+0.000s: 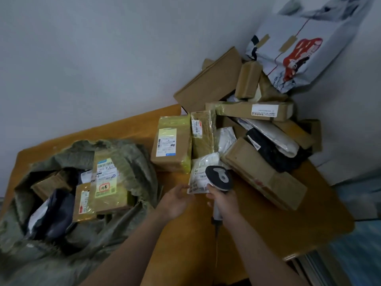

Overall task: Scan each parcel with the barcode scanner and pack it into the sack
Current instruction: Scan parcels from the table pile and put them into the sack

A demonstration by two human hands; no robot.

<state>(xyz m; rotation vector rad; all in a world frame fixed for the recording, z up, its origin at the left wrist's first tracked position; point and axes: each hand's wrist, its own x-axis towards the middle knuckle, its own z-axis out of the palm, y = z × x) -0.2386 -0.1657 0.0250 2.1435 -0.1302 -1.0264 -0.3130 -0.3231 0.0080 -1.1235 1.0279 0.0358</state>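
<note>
Parcel (201,172): white plastic mailer, barcode label up, flat on table (268,221). Right hand (225,203) clamped on scanner (219,179), head over label. Left hand (175,202) fingertips loosely curled at near corner; pinch unclear. Sack (136,162) left, box pile (257,112) behind.

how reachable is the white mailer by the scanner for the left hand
Likely yes: the left hand lies open at the near corner of the white mailer, with nothing between them.

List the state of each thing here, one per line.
Sack: open, partly filled with parcels.
Barcode scanner: gripped by right hand, head over white parcel.
White parcel: flat on table, label up.
Left hand: open, fingers at the white parcel's corner.
Parcel pile: heaped, unpacked.
</note>
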